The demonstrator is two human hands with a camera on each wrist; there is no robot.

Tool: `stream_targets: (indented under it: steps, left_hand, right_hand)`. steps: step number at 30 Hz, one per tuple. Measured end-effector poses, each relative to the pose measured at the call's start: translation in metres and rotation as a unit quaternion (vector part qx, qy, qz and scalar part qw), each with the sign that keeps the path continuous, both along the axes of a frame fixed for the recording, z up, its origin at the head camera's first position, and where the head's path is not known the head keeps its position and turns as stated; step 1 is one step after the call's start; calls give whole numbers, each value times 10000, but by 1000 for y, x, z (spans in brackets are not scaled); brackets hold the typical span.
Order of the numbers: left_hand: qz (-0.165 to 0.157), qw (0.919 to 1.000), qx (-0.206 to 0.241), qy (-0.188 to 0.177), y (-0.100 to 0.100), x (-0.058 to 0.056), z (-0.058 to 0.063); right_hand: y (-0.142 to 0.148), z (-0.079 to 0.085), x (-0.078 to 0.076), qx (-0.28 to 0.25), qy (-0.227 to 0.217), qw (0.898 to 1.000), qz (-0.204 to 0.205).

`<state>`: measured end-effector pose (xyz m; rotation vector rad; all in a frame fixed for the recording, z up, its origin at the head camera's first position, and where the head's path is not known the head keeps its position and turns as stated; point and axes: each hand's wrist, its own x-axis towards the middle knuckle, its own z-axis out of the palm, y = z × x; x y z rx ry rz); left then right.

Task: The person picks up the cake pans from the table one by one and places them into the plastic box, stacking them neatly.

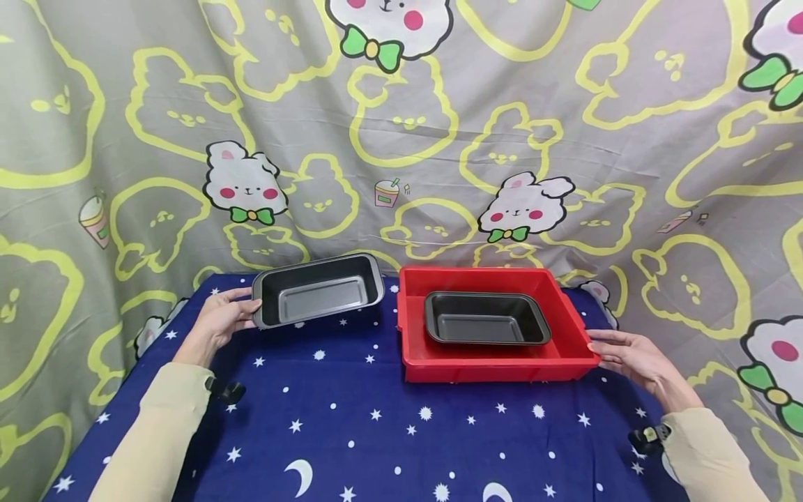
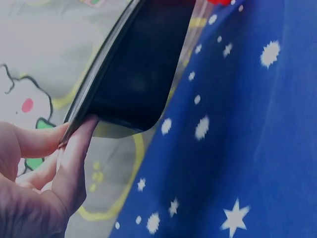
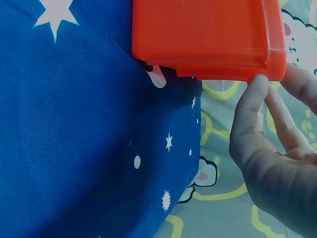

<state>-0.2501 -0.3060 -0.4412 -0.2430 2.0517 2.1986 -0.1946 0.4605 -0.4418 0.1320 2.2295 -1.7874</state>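
Observation:
My left hand point(image 1: 219, 317) pinches the left end of a dark metal loaf pan point(image 1: 323, 291) by its rim, thumb on top and fingers beneath. Tilted, the loaf pan shows its inside toward me, and in the left wrist view its side point(image 2: 136, 64) hangs above the cloth. To the right stands a red plastic bin point(image 1: 495, 371) with a second dark loaf pan point(image 1: 479, 329) lying inside it. My right hand point(image 1: 636, 359) grips the bin's right rim near the front corner. In the right wrist view, fingertips point(image 3: 258, 83) press under that rim.
A dark blue cloth point(image 1: 351, 418) with white stars and moons covers the table. Behind it hangs a grey curtain point(image 1: 433, 174) with cartoon animals. Black straps with small devices point(image 1: 226, 392) sit on both wrists.

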Motion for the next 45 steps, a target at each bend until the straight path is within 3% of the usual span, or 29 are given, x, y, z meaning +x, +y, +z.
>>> stream_targets:
  steps: [20, 35, 45]
  left_hand:
    - [7, 9999, 25, 170, 49, 9, 47]
    - [-120, 9994, -37, 323, 89, 12, 67]
    - [-149, 9991, -7, 393, 117, 10, 70]
  right_hand:
    - [0, 1, 0, 109, -15, 9999, 9]
    - [1, -1, 0, 87, -5, 10000, -3]
    - [2, -2, -1, 138, 27, 9999, 23]
